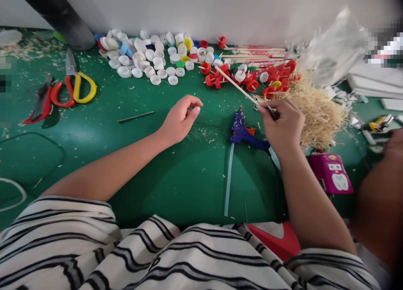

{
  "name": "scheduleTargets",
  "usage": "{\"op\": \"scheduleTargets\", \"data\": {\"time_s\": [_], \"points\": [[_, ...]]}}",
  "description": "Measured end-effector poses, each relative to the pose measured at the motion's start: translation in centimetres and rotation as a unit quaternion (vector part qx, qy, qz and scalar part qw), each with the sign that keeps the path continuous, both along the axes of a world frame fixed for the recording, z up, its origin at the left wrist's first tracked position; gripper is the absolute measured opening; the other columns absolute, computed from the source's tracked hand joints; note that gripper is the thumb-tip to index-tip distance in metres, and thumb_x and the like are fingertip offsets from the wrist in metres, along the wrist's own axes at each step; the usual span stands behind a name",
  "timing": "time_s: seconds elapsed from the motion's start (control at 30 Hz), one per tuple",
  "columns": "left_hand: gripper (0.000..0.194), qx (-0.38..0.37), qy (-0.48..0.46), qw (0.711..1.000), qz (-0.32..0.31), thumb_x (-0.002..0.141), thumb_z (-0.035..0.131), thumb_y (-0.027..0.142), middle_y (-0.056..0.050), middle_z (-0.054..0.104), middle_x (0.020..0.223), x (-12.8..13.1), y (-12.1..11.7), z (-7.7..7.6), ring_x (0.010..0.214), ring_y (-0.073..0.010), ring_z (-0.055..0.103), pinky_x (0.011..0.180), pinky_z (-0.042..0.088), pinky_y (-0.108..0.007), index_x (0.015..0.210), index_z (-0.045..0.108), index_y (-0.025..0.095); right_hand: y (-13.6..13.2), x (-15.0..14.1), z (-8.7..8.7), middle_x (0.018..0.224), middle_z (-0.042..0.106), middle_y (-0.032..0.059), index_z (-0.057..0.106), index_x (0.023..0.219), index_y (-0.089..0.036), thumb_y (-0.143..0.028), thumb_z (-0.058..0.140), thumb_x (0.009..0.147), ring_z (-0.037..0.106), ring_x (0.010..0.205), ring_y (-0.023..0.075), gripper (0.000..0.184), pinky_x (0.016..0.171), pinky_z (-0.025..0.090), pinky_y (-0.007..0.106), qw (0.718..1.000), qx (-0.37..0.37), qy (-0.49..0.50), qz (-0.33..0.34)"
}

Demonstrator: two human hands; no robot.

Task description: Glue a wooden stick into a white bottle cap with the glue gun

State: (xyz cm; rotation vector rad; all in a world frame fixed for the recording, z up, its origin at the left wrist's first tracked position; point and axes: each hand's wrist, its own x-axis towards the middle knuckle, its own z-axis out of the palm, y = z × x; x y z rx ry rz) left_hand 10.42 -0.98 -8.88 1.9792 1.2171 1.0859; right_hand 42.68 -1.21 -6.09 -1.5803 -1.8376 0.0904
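Note:
My right hand [283, 122] is closed on a thin wooden stick [239, 88], which points up and left toward the red bottle caps [248, 77]. A small dark piece [271, 112] also shows at its fingers; I cannot make out what it is. My left hand [182, 118] is over the green table, fingers loosely curled, with a gap between thumb and forefinger and nothing seen in it. Left of it lies a thin dark rod [135, 117]. Between the hands rests a blue glue gun [244, 134] with a clear glue stick [229, 180] in its rear.
White and coloured caps [151, 56] lie along the wall beside wooden sticks [258, 56]. Scissors [75, 77] and red-handled pliers [42, 101] lie left. Right are straw-like shavings [324, 109], a plastic bag [333, 50], a purple socket box [332, 174] and another person's arm [382, 189].

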Motion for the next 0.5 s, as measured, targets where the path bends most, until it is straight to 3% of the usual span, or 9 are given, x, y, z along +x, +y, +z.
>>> {"op": "scheduleTargets", "data": {"time_s": [0.23, 0.5], "points": [[0.031, 0.006, 0.01, 1.0, -0.003, 0.11, 0.05, 0.05, -0.004, 0.068, 0.093, 0.1, -0.4, 0.6, 0.07, -0.0143, 0.056, 0.069, 0.048, -0.032, 0.11, 0.064, 0.023, 0.8, -0.4, -0.8, 0.105, 0.08, 0.009, 0.074, 0.097, -0.029, -0.034, 0.069, 0.096, 0.075, 0.094, 0.0302, 0.007, 0.086, 0.059, 0.049, 1.0, -0.017, -0.006, 0.009], [0.028, -0.002, 0.024, 1.0, -0.005, 0.109, 0.052, 0.047, -0.005, 0.072, 0.099, 0.1, -0.5, 0.9, 0.069, -0.0137, 0.056, 0.069, 0.049, -0.031, 0.106, 0.066, 0.023, 0.8, 0.7, -1.0, 0.099, 0.078, 0.0074, 0.074, 0.096, -0.031, -0.04, 0.071, 0.097, 0.072, 0.087, 0.0282, 0.01, 0.078, 0.056, 0.047, 0.998, -0.034, -0.036, 0.033]]}}
